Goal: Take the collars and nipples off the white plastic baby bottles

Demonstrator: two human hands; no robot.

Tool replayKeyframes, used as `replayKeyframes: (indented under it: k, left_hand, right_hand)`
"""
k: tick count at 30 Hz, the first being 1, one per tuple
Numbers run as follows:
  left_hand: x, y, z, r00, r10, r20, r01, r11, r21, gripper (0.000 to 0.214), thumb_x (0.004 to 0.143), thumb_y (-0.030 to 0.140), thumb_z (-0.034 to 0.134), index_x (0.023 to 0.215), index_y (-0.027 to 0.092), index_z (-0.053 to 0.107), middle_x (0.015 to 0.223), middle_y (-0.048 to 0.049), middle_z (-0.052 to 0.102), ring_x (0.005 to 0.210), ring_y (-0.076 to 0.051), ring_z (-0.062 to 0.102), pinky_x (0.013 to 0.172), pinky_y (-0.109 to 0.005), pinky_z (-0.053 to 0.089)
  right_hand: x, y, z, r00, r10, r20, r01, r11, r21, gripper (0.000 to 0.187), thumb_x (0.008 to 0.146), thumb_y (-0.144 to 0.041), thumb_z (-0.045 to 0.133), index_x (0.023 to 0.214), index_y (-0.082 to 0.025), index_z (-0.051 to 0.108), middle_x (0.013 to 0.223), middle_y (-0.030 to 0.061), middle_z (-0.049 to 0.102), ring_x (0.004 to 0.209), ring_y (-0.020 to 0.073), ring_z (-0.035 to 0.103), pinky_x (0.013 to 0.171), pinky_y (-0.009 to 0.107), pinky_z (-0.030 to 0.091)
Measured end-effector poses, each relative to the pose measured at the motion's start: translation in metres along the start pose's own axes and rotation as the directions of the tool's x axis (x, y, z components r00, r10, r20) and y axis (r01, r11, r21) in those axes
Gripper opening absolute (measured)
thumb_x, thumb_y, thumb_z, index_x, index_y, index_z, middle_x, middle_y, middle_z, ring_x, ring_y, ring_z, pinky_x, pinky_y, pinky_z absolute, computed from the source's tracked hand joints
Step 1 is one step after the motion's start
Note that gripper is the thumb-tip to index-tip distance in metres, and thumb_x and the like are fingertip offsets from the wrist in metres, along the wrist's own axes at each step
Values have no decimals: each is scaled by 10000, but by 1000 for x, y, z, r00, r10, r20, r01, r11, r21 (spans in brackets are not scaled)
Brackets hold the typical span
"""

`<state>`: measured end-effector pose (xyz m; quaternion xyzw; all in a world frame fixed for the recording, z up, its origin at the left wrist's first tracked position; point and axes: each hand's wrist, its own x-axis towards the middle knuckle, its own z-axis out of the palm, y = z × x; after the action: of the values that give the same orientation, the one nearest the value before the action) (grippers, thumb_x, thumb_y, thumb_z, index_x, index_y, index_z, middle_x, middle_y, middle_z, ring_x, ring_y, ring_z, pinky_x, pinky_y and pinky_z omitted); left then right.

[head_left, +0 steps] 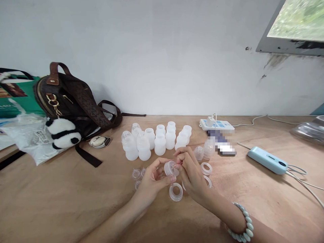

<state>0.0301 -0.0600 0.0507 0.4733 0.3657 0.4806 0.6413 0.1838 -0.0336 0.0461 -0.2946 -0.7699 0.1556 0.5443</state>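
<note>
Gripping a translucent ring (168, 168) at lower centre with the left hand (155, 177), pinching its right side with the bent right hand (189, 170), below white bottles (160, 145), over tabletop (63, 199) reaching the bottom edge

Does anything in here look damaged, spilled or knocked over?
Yes, the wall: a brownish stain runs below the window frame, with two dark marks nearby, so it looks damaged. On the table, the white bottles stand upright and I see nothing spilled.
</note>
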Motion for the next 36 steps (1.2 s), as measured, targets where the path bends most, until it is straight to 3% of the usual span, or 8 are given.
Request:
replayKeyframes:
  k: [14,17,22,24,27,28,30,36]
  left_hand:
    - [-2,7,-6,999,35,-1,-35,999,19,453,630,513,881,742,142,646,657,1,637,581,-109,548,558,-209,481]
    - [-1,7,-8,1000,23,-2,-23,999,30,444,691,542,831,796,142,667,671,-4,642,586,-116,555,556,-214,476]
    - [0,27,-6,991,94,93,-116,955,274,399,768,538,740,830,148,679,667,-2,634,576,-129,543,547,-233,453]
    - [5,49,-7,969,240,65,-238,820,520,344,816,483,687,918,154,690,776,-30,682,637,-159,576,591,-266,471]
    - [29,92,-14,840,535,91,-271,269,924,234,891,332,599,1027,158,678,989,-74,712,806,-213,618,737,-327,476]
    - [42,106,-18,848,510,147,-203,57,977,224,900,267,568,1062,154,674,1064,-90,708,896,-238,625,804,-349,466]
    - [71,127,-26,952,276,135,-46,-305,951,310,902,203,536,1187,142,641,1236,-125,673,1141,-304,574,944,-409,410]
    - [137,132,-44,992,-112,49,-89,-387,918,296,602,224,842,877,159,751,933,-107,782,908,-316,695,924,-428,395]
  right_hand:
    - [5,-8,-20,974,225,-14,-218,956,194,183,930,-134,522,773,-228,508,679,-35,573,606,123,523,560,244,421]
    - [7,-5,-21,974,168,150,-189,972,140,35,916,-216,607,931,-229,579,844,7,641,770,165,590,685,289,481]
    - [13,-3,-28,966,3,260,-47,986,162,387,833,-339,761,1176,-273,594,1188,66,610,1107,237,579,938,379,476]
    - [16,0,-34,987,35,157,-61,985,164,330,863,-309,728,1167,-287,602,1178,58,601,1118,234,576,931,374,470]
    - [20,6,-41,994,107,-23,-103,987,124,328,851,-269,732,1154,-294,608,1152,49,609,1119,240,565,902,372,463]
    - [21,9,-43,991,118,-55,-112,988,103,331,839,-263,742,1143,-292,613,1139,47,617,1112,242,565,892,372,462]
    - [22,13,-44,988,132,-77,-127,990,68,342,816,-262,761,1126,-287,619,1109,45,634,1086,245,572,874,372,464]
    - [23,16,-40,987,137,-89,-134,990,35,311,801,-286,766,1082,-266,635,1061,50,658,1009,243,602,837,376,487]
